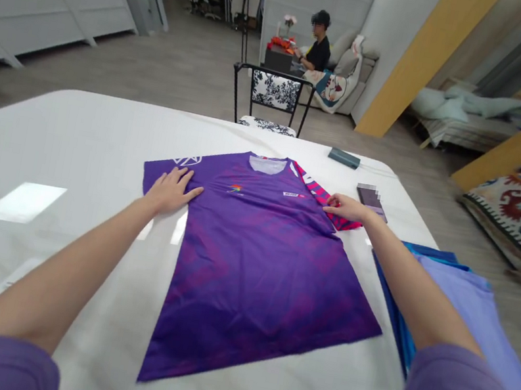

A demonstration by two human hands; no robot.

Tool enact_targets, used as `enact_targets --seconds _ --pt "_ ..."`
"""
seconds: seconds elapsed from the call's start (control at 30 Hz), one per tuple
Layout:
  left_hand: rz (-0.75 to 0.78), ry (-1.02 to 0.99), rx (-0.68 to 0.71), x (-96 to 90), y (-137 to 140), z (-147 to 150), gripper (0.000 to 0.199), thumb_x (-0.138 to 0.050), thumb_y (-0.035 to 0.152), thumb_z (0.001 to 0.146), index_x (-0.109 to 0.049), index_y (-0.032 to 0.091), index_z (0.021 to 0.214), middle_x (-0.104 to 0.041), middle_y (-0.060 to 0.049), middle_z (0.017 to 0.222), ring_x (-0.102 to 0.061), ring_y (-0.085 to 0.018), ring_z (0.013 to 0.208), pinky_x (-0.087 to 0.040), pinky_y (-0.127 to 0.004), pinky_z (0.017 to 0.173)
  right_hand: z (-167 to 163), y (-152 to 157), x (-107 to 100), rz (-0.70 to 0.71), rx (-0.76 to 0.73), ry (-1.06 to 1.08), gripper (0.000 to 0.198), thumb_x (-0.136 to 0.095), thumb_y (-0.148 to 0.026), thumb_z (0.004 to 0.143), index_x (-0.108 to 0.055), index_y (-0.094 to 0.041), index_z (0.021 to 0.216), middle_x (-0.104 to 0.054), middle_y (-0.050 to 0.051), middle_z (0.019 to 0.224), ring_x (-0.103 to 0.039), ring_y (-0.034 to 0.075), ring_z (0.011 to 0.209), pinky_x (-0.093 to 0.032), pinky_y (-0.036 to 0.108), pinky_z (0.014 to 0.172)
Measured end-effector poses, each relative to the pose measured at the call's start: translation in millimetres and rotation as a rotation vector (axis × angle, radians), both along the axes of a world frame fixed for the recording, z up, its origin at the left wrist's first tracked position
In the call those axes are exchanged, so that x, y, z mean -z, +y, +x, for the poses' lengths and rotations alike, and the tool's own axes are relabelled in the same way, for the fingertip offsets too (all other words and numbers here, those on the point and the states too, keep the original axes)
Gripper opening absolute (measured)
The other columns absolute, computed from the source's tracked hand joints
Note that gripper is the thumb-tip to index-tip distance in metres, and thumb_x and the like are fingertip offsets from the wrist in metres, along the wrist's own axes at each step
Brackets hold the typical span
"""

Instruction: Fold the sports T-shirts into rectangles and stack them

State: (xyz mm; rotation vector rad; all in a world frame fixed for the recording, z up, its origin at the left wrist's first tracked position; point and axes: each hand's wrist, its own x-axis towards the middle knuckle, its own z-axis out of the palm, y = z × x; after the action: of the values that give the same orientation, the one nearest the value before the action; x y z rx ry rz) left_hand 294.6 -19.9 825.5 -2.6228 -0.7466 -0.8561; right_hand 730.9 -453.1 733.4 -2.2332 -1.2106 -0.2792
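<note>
A purple T-shirt (260, 255) lies spread front side up on the white table, its collar at the far end and its hem toward me. My left hand (170, 192) rests flat on the left sleeve near the armpit, fingers spread and the thumb out to the right. At the other side, my right hand (345, 208) has its fingers curled in a pinch at the pink-and-navy patterned right sleeve (348, 225). The fabric between those fingertips is mostly hidden. Small creases run across the shirt's body.
Folded blue and lavender clothes (458, 295) lie at the table's right edge. A dark phone-like slab (372, 202) and a grey box-shaped device (344, 158) are on the white table (102, 128). Beyond it stand a chair (274, 91) and a seated person (319, 48).
</note>
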Motion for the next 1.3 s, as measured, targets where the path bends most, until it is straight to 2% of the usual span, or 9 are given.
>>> enact_targets --seconds 0.2,0.3,0.4,0.5,0.63,0.77,0.87,1.13,1.3 --pt "0.095 -0.117 0.007 5.5 -28 -10 0.098 -0.031 0.074 0.113 -0.035 0.005 0.183 -0.024 -0.024 0.193 -0.013 -0.041 0.184 -0.011 -0.068 0.149 9 -11 -33 0.054 0.136 0.037 0.028 -0.073 -0.034 0.106 -0.079 -0.019 0.129 -0.084 0.012 0.123 -0.076 0.027 0.108 -0.058 0.033 0.098" --pt "0.097 -0.046 0.081 46.3 -89 -1 0.101 -0.032 0.08 0.113 -0.037 0.008 0.183 -0.021 -0.022 0.195 -0.011 -0.042 0.184 -0.015 -0.069 0.149 5 -24 -52 0.429 0.528 -0.132 0.048 -0.058 -0.03 0.11 -0.066 -0.011 0.153 -0.07 0.026 0.152 -0.067 0.039 0.137 -0.053 0.049 0.116" --pt "0.134 0.03 0.16 103.3 -146 -10 0.1 -0.035 0.082 0.113 -0.036 0.013 0.185 -0.023 -0.019 0.195 -0.014 -0.04 0.184 -0.018 -0.067 0.15 -29 -28 -41 0.54 0.507 -0.272 0.054 -0.052 -0.036 0.114 -0.059 -0.009 0.161 -0.06 0.03 0.163 -0.058 0.044 0.151 -0.046 0.06 0.127" --pt "0.203 -0.002 0.224 159.8 -175 -42 0.092 -0.042 0.077 0.114 -0.032 0.023 0.187 -0.032 -0.016 0.192 -0.023 -0.037 0.183 -0.023 -0.066 0.15 -90 -26 19 0.327 0.151 -0.277 0.061 -0.056 -0.053 0.114 -0.063 -0.013 0.159 -0.064 0.027 0.162 -0.061 0.042 0.151 -0.049 0.057 0.131" --pt "0.235 -0.011 0.239 213.0 -179 -96 0.092 -0.051 0.074 0.113 -0.027 0.028 0.189 -0.037 -0.015 0.191 -0.03 -0.039 0.18 -0.033 -0.066 0.147 -177 -33 142 0.174 -0.105 -0.268 0.095 -0.059 -0.079 0.107 -0.044 -0.021 0.181 -0.04 0.021 0.187 -0.041 0.045 0.173 -0.038 0.064 0.142" --pt "0.264 0.018 0.256 231.3 -178 -140 0.088 -0.053 0.068 0.114 -0.03 0.027 0.188 -0.037 -0.013 0.191 -0.031 -0.038 0.18 -0.035 -0.066 0.146 -245 -53 234 0.253 -0.074 -0.21 0.094 -0.054 -0.08 0.11 -0.03 -0.034 0.189 -0.027 0.012 0.194 -0.024 0.042 0.181 -0.027 0.068 0.147" --pt "0.297 0.025 0.274 235.2 -179 -168 0.084 -0.053 0.063 0.114 -0.031 0.031 0.188 -0.036 -0.01 0.191 -0.031 -0.038 0.18 -0.032 -0.068 0.147 -274 -80 255 0.26 -0.09 -0.198 0.09 -0.051 -0.078 0.112 -0.026 -0.039 0.189 -0.028 0.009 0.194 -0.027 0.039 0.18 -0.031 0.065 0.146" --pt "0.226 0.033 0.262 266.1 -157 -209 0.1 -0.055 0.061 0.102 0.001 0.053 0.185 -0.028 0.008 0.191 -0.032 -0.035 0.178 -0.034 -0.068 0.145 -174 -243 219 0.421 0.392 -0.091 0.066 -0.051 -0.059 0.115 -0.056 -0.021 0.169 -0.063 0.021 0.164 -0.073 0.039 0.136 -0.058 0.054 0.121" --pt "0.122 -0.046 0.286 266.9 -145 -212 0.105 -0.058 0.058 0.09 -0.003 0.067 0.179 -0.024 0.024 0.185 -0.03 -0.03 0.178 -0.033 -0.063 0.146 -112 -297 219 0.276 0.69 0.044 0.062 -0.062 -0.057 0.111 -0.064 -0.017 0.159 -0.059 0.025 0.167 -0.068 0.04 0.142 -0.058 0.052 0.119"
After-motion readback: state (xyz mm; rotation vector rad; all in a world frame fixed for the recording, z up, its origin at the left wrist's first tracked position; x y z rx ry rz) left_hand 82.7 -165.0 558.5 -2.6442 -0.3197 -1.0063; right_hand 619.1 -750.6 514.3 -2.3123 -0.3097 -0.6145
